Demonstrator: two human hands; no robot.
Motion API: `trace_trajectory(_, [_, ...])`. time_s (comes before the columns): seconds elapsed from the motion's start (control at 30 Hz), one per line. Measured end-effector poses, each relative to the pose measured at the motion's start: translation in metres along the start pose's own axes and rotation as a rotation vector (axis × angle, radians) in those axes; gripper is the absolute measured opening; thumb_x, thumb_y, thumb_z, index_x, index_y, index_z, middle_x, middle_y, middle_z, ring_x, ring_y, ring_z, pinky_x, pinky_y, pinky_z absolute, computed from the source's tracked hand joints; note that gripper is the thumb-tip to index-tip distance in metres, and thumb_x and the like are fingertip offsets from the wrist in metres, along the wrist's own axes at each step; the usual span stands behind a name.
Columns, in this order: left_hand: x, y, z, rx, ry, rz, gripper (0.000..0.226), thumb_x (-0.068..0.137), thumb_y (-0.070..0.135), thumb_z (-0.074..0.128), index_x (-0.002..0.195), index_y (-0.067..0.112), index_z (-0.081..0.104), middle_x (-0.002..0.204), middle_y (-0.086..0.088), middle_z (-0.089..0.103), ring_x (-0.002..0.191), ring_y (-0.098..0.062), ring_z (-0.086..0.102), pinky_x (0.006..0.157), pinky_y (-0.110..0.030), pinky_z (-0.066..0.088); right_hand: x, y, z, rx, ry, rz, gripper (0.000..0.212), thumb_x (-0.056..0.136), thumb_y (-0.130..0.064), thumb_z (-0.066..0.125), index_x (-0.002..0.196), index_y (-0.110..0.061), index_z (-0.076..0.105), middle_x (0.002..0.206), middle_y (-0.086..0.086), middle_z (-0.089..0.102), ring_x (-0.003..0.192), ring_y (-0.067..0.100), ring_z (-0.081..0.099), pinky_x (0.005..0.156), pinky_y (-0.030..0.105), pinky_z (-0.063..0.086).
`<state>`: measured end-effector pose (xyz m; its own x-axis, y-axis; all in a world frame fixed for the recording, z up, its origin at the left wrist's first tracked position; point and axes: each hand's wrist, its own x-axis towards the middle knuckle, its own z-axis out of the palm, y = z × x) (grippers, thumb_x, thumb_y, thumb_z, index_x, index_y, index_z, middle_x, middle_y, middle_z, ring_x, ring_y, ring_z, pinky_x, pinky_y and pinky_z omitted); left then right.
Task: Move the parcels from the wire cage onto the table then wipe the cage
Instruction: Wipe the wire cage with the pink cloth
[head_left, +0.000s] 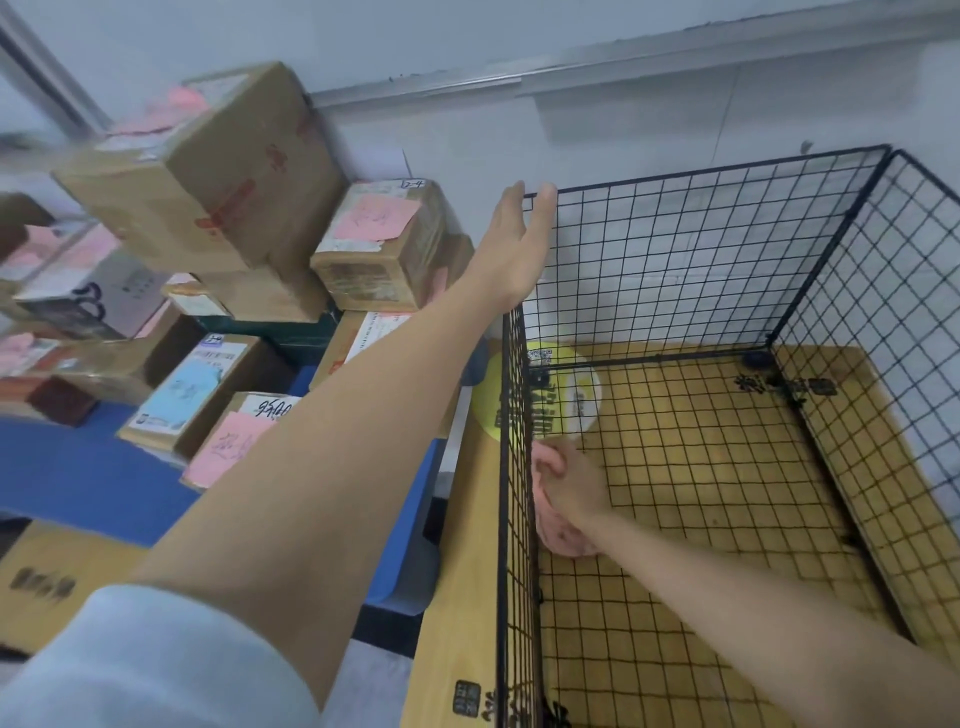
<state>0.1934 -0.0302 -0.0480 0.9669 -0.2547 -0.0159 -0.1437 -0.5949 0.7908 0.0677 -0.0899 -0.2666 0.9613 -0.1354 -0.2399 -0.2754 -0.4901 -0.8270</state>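
Observation:
The black wire cage (701, 249) stands at the right with nothing inside it, its mesh floor lying on yellow cardboard (727, 467). My left hand (511, 249) reaches up and grips the cage's top far-left corner, fingers hooked over the rim. Inside the cage, my right hand (569, 486) holds a pink cloth (558, 535) against the lower part of the left wire wall. Cardboard parcels (208, 171) with pink and blue labels are piled on the blue table (78, 478) at the left.
A yellow-and-white round sticker (571, 395) lies under the cage's far-left corner. A wooden board (462, 571) runs along the cage's left side. Behind the cage is a white wall (623, 119). More boxes crowd the far left edge.

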Motion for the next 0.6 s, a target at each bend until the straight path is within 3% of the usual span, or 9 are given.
trace_trajectory(0.1, [0.001,-0.001,0.001,0.012,0.000,0.003,0.068,0.098,0.058,0.015,0.153,0.019,0.005,0.160,0.002,0.008,0.146,-0.016,0.010,0.119,-0.039,0.009,0.001,-0.002,0.000,-0.039,-0.015,0.031,0.019,0.097,-0.019,0.047,0.113,-0.021,0.057,0.097,-0.006,0.062,0.086,0.010,0.061,0.060,0.012,0.043])
trace_trajectory(0.17, [0.002,0.000,0.001,0.022,0.006,-0.001,0.068,0.098,0.058,0.015,0.153,0.019,0.005,0.160,0.001,0.008,0.146,-0.017,0.010,0.119,-0.039,0.009,0.002,-0.008,-0.003,-0.013,-0.035,0.080,0.017,0.099,-0.021,0.045,0.110,-0.021,0.058,0.098,-0.006,0.061,0.087,0.013,0.061,0.059,0.012,0.040])
trace_trajectory(0.3, [0.001,0.000,0.002,0.034,0.016,0.004,0.069,0.097,0.058,0.016,0.153,0.018,0.006,0.160,-0.001,0.010,0.146,-0.019,0.013,0.118,-0.040,0.011,-0.010,-0.026,-0.017,0.238,-0.022,0.166,0.016,0.098,-0.022,0.045,0.106,-0.022,0.059,0.104,-0.006,0.061,0.104,0.016,0.058,0.090,0.029,0.046])
trace_trajectory(0.43, [-0.004,0.003,0.001,0.113,0.043,0.015,0.064,0.099,0.053,0.018,0.150,0.014,0.017,0.156,-0.004,0.022,0.141,-0.019,0.025,0.113,-0.033,0.018,-0.038,-0.064,-0.052,0.510,-0.050,0.143,0.022,0.093,-0.028,0.058,0.115,-0.027,0.059,0.098,-0.014,0.058,0.100,0.012,0.054,0.092,0.033,0.044])
trace_trajectory(0.5, [-0.009,0.006,0.000,0.171,0.045,0.015,0.063,0.100,0.051,0.019,0.148,0.011,0.023,0.152,-0.006,0.030,0.137,-0.020,0.032,0.109,-0.031,0.023,-0.052,-0.088,-0.070,0.578,-0.074,0.088,0.027,0.087,-0.025,0.065,0.113,-0.031,0.058,0.099,-0.013,0.060,0.095,0.010,0.057,0.089,0.033,0.048])
trace_trajectory(0.6, [-0.021,0.010,0.003,0.145,0.022,-0.011,0.063,0.100,0.050,0.022,0.148,0.009,0.021,0.153,-0.007,0.026,0.139,-0.021,0.029,0.111,-0.032,0.021,-0.075,-0.118,-0.090,0.634,-0.102,0.001,0.035,0.084,-0.016,0.070,0.111,-0.031,0.055,0.095,-0.009,0.059,0.084,0.010,0.061,0.070,0.026,0.055])
